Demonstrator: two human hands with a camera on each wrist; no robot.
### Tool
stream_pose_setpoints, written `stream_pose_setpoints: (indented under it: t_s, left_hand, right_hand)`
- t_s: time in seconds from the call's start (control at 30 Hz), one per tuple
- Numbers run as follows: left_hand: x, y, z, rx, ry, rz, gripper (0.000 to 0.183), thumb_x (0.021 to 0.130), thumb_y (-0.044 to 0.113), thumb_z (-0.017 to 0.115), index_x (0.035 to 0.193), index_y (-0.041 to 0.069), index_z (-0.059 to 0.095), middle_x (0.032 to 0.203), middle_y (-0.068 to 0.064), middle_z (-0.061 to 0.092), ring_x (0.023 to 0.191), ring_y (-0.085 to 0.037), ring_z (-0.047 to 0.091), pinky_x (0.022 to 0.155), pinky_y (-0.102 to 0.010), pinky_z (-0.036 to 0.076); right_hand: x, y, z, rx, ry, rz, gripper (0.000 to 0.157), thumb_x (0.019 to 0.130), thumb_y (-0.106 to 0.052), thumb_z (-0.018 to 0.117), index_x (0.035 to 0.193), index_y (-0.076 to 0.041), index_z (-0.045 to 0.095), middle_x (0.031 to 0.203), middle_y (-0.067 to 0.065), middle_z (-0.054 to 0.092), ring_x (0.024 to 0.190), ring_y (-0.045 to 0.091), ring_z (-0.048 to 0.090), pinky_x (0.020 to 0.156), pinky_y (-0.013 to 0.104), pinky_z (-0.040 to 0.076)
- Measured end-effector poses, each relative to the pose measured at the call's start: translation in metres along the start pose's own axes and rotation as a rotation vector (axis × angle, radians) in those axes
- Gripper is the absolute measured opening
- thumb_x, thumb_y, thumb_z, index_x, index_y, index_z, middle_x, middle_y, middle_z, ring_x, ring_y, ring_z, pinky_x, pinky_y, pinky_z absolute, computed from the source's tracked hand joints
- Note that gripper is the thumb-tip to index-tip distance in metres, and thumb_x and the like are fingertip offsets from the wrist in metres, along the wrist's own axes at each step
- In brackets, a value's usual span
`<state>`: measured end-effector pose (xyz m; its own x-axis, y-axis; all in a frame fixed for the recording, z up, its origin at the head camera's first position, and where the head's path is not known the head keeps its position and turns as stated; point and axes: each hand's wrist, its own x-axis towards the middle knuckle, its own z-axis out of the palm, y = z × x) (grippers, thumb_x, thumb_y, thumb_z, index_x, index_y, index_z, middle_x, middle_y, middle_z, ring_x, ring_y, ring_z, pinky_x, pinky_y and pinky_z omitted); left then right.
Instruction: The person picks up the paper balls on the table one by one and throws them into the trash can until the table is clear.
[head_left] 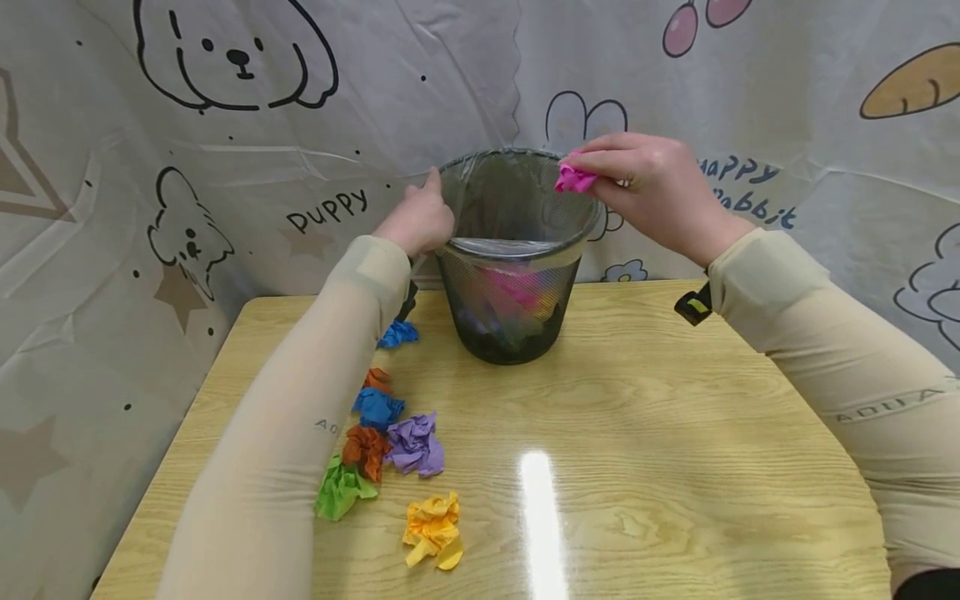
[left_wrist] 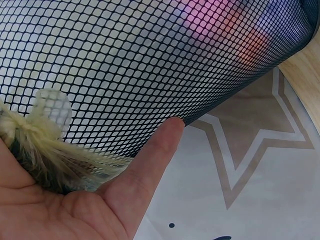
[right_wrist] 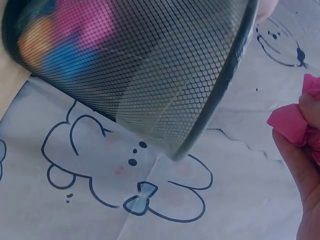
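Note:
A black mesh wastebasket (head_left: pixel 510 342) with a clear plastic liner (head_left: pixel 498 247) stands upright at the back of the wooden table. My left hand (head_left: pixel 422 218) grips its left rim; in the left wrist view the thumb (left_wrist: pixel 155 160) lies along the outer mesh beside a bunched part of the liner (left_wrist: pixel 55 145). Above the right side of the rim, my right hand (head_left: pixel 652 187) pinches a crumpled pink paper ball (head_left: pixel 575 175) between thumb and fingers. Pink and other coloured paper balls (right_wrist: pixel 82 22) show through the mesh inside the basket.
Left of the basket, partly behind my left forearm, lie crumpled blue (head_left: pixel 378 408), orange-red (head_left: pixel 366 450), green (head_left: pixel 343 490) and purple (head_left: pixel 416 444) papers. A yellow one (head_left: pixel 435 532) lies nearer me. A printed cloth (head_left: pixel 360 100) hangs behind the table (head_left: pixel 675 433).

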<state>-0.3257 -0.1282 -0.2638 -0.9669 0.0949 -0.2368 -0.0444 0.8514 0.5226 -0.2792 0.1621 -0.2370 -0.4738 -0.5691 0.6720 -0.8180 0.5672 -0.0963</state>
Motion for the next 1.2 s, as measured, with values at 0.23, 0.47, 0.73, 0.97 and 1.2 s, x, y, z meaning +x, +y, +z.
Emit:
stream_pose_setpoints:
  t_s: [0.23,0.47,0.73,0.97,1.2]
  left_hand:
    - [0.000,0.000,0.000,-0.002,0.002,0.001,0.076,0.102,0.010,0.024,0.160,0.019,-0.024,0.166,-0.029,-0.006,0.051,-0.013,0.030,0.057,-0.033,0.046]
    - [0.001,-0.001,0.000,0.001,0.008,0.006,0.075,0.102,0.011,0.024,0.161,0.019,-0.023,0.165,-0.030,-0.004,0.052,-0.014,0.031,0.057,-0.032,0.046]
    - [0.000,-0.002,0.001,-0.006,0.008,0.005,0.076,0.102,0.011,0.024,0.160,0.020,-0.023,0.166,-0.028,-0.005,0.053,-0.015,0.030,0.060,-0.034,0.048]
    - [-0.001,0.000,0.001,-0.005,0.003,-0.008,0.076,0.102,0.010,0.024,0.160,0.021,-0.024,0.166,-0.028,-0.007,0.054,-0.015,0.030,0.055,-0.031,0.043]
    - [-0.001,0.000,0.000,-0.008,0.003,-0.005,0.076,0.102,0.009,0.024,0.160,0.021,-0.023,0.166,-0.028,-0.008,0.051,-0.013,0.027,0.053,-0.031,0.041]
  right_hand:
    - [0.024,0.006,0.011,0.006,-0.064,0.182,0.033,0.100,-0.004,0.062,0.131,-0.011,0.072,0.128,0.007,0.069,0.114,0.020,0.061,0.095,0.036,0.052]
    - [0.039,0.013,0.025,0.000,-0.169,0.268,0.037,0.102,-0.007,0.054,0.136,-0.012,0.069,0.129,0.008,0.065,0.113,0.025,0.056,0.094,0.039,0.045]
    - [0.051,0.018,0.039,-0.009,-0.356,0.362,0.034,0.103,-0.011,0.053,0.133,-0.011,0.069,0.117,0.007,0.067,0.093,0.025,0.052,0.083,0.039,0.042]
    - [0.053,0.024,0.049,-0.037,-0.419,0.297,0.029,0.101,-0.010,0.055,0.123,-0.005,0.074,0.111,0.009,0.072,0.096,0.027,0.054,0.092,0.042,0.042]
    - [0.054,0.025,0.052,-0.095,-0.463,0.272,0.030,0.102,-0.015,0.059,0.126,-0.004,0.073,0.123,0.014,0.069,0.119,0.034,0.053,0.111,0.048,0.035]
